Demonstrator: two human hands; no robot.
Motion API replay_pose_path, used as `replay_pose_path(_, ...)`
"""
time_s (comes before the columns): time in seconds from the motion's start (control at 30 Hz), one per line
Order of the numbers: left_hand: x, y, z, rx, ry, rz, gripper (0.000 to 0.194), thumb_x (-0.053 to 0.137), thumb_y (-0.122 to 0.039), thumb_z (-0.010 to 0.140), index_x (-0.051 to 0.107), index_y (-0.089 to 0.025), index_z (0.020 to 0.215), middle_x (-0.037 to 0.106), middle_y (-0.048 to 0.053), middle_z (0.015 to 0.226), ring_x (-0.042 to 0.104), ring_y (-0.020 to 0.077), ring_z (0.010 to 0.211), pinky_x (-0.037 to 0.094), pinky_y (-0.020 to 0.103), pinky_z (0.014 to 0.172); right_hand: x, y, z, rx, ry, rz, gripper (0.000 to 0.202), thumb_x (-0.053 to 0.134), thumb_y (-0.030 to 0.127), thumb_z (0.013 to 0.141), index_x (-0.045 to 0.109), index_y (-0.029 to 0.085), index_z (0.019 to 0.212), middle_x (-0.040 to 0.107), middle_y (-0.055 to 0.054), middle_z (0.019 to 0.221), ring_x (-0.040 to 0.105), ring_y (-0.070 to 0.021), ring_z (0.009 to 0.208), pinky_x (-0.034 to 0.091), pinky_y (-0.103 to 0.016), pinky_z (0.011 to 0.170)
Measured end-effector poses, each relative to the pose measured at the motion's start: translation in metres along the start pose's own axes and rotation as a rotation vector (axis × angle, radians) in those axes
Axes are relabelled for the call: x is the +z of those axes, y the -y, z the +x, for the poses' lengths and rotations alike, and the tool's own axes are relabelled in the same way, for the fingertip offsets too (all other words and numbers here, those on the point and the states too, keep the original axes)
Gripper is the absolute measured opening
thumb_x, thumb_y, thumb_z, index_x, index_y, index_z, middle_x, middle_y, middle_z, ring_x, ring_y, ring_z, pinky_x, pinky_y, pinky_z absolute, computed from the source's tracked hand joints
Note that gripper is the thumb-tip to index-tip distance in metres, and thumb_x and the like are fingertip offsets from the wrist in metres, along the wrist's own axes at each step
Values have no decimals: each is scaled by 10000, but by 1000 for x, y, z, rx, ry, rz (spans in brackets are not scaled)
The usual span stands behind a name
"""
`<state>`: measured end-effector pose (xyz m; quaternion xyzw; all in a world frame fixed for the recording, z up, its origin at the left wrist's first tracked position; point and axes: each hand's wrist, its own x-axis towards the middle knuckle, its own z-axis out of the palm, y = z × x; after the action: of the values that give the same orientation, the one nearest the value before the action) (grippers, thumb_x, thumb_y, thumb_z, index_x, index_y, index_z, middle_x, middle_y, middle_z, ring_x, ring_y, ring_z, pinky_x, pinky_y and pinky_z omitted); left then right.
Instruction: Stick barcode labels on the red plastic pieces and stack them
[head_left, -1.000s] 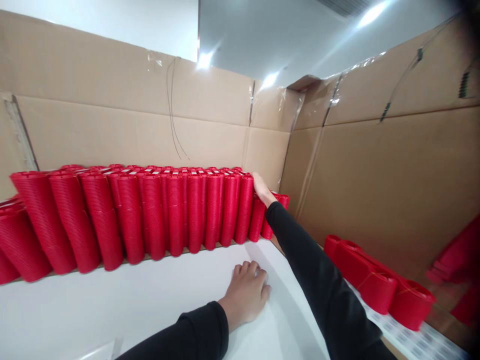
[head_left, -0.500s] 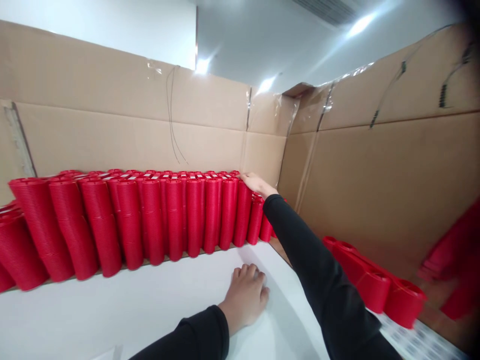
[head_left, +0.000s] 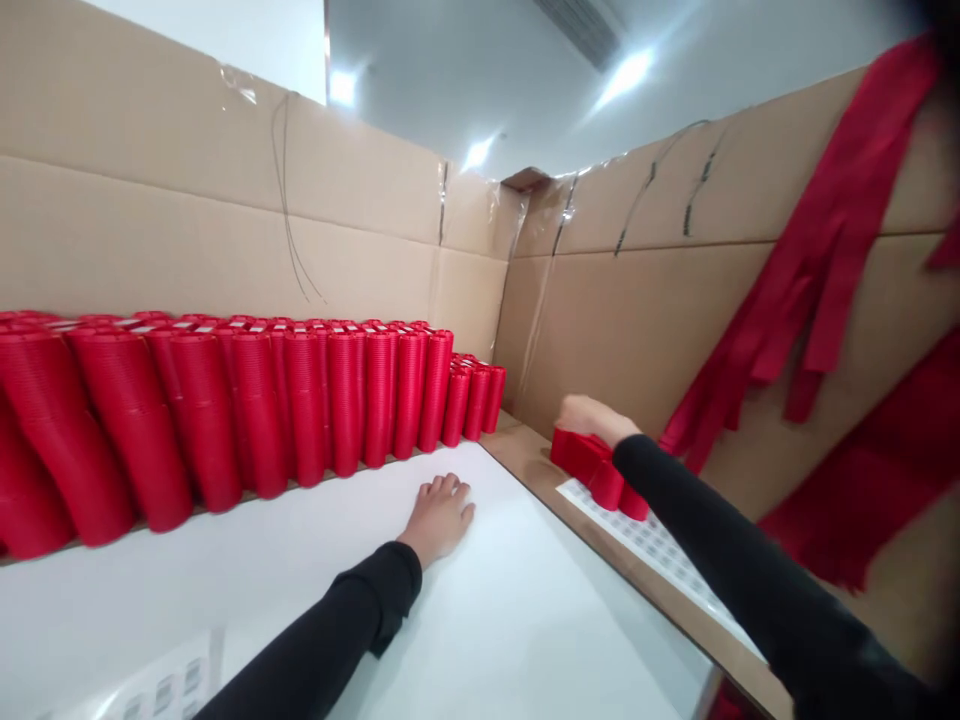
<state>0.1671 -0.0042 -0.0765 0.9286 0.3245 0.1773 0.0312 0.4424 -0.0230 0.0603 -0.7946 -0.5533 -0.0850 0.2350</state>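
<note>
My left hand (head_left: 439,518) rests palm down on the white tabletop (head_left: 525,590), its fingers bent a little and apart, holding nothing. Off to the right, my right hand (head_left: 591,417) is over a small group of short red rolls (head_left: 606,484), touching them from above. Its fingers are bent down and blurred, so their grip is hidden. Those rolls stand beside a white sheet printed with grey marks (head_left: 660,550). Behind my left hand, a long row of tall red ribbed cylinders (head_left: 304,410) stands upright, with shorter ones (head_left: 476,400) at its right end.
Cardboard walls (head_left: 390,225) rise behind the row and along the right side. Red fabric strips (head_left: 817,270) hang at the right, near my right sleeve. A brown strip (head_left: 525,455) runs along the table's right edge. Another printed sheet (head_left: 169,690) lies at the lower left.
My right hand has left the right end of the tall row and moved right and down to the short rolls. The view has turned right; my left hand still rests on the table.
</note>
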Motion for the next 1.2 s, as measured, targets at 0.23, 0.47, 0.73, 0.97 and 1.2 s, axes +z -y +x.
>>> replay_pose_path(0.23, -3, -10, -19, -47, -5, 28, 313, 299, -291, 873, 521, -196, 1073, 490, 100, 1125, 441, 246, 1017, 325, 409, 870, -10, -50, -66, 113, 278, -390, 239, 684, 232, 583, 631, 134, 794, 651, -175, 872, 632, -313, 816, 452, -346, 630)
replay_pose_path(0.47, -24, -17, -64, -15, 55, -10, 317, 290, -300, 871, 516, -205, 1073, 490, 95, 1125, 447, 246, 1041, 339, 412, 878, -16, -43, -86, 48, 262, -398, 302, 615, 101, 610, 620, 103, 912, 648, -174, 886, 622, -284, 851, 454, -322, 675)
replay_pose_path(0.73, -47, -10, -95, -13, 100, -113, 456, 333, -365, 854, 358, -190, 1274, 432, 139, 1207, 426, 292, 1090, 358, 455, 880, -36, -40, -123, -192, 290, -126, 335, 614, 114, 630, 637, 166, 960, 656, -76, 967, 611, -207, 868, 463, -267, 746)
replay_pose_path(0.97, -84, -9, -81, 37, -70, -187, 600, 442, -375, 828, 230, -190, 1358, 387, 146, 1270, 362, 274, 1191, 331, 392, 956, -12, 32, -135, -454, 428, 243, 241, 603, 142, 659, 642, 185, 893, 653, -47, 948, 601, -194, 830, 469, -288, 744)
replay_pose_path(1.2, -129, 44, -94, -28, 152, 76, 377, 491, -396, 801, 554, -169, 1095, 577, 105, 1075, 557, 239, 946, 414, 300, 805, 46, 155, -141, -772, 389, 459, 260, 667, 235, 651, 591, 154, 887, 624, -52, 926, 579, -169, 830, 447, -273, 747)
